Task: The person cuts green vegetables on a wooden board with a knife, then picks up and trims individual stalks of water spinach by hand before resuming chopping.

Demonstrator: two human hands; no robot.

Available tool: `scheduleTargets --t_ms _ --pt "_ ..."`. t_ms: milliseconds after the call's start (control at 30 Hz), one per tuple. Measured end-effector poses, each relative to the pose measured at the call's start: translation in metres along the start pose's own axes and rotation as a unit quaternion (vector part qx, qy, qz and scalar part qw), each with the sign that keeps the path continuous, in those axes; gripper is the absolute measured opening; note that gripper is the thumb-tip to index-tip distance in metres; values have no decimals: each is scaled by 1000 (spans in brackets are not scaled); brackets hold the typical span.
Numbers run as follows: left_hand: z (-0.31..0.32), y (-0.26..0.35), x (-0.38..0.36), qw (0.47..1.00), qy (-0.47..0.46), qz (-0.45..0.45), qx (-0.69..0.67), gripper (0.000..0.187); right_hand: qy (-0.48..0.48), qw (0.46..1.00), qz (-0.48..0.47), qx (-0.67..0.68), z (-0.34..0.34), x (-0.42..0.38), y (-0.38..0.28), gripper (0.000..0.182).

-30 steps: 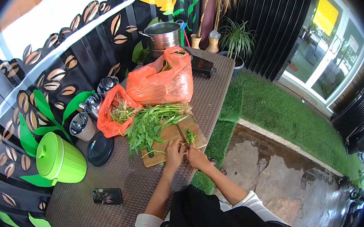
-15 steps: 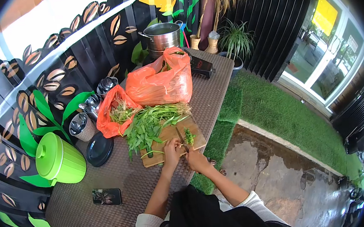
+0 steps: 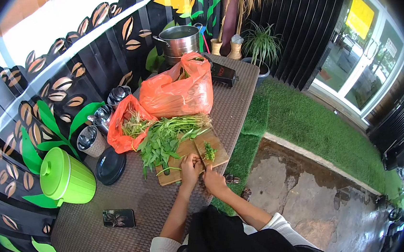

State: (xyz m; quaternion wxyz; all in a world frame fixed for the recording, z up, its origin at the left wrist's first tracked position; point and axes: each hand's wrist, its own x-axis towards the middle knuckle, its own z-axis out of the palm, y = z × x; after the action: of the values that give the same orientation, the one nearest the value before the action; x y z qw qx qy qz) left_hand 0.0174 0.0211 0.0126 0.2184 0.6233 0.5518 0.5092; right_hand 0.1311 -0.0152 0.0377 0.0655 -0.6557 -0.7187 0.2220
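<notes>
Mid-chop: the right hand [image 3: 214, 181] gripped the knife [image 3: 199, 151] at the near edge of the cutting board [image 3: 174, 177]; the left hand [image 3: 190, 170], apparently pinching a stem [image 3: 169, 168], needed to feed steadily.

Patio, w/ turf [image 3: 301, 110] & potted plant [image 3: 263, 44].

Red lettering [image 3: 221, 70] stands on the front of the black stove [image 3: 227, 78]; it is too small and slanted to read with certainty. A bright yellow sign [image 3: 359, 17] on the glass door [image 3: 361, 66] shows no words that can be made out, and the lettering on the small white notice [image 3: 391, 48] on the same door is likewise too small to read.
</notes>
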Motion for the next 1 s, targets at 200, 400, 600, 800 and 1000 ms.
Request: scheduleTargets --t_ms 200,400,600,800,1000 --pt "3 -3 1 1000 -5 3 -5 19 13 1000 -5 2 -19 8 19 33" --pt "18 1 7 999 -20 -7 -25 18 0 998 -40 52 -27 9 26 35" --pt "12 -3 2 995 -12 39 96 15 17 999 -9 44 -17 -1 16 35" --pt "6 6 -1 989 -27 71 128 9 -4 998 -31 52 -21 19 28 35" --pt "11 3 -1 987 -27 53 147 9 -4 1000 -6 23 -21 -3 16 34"
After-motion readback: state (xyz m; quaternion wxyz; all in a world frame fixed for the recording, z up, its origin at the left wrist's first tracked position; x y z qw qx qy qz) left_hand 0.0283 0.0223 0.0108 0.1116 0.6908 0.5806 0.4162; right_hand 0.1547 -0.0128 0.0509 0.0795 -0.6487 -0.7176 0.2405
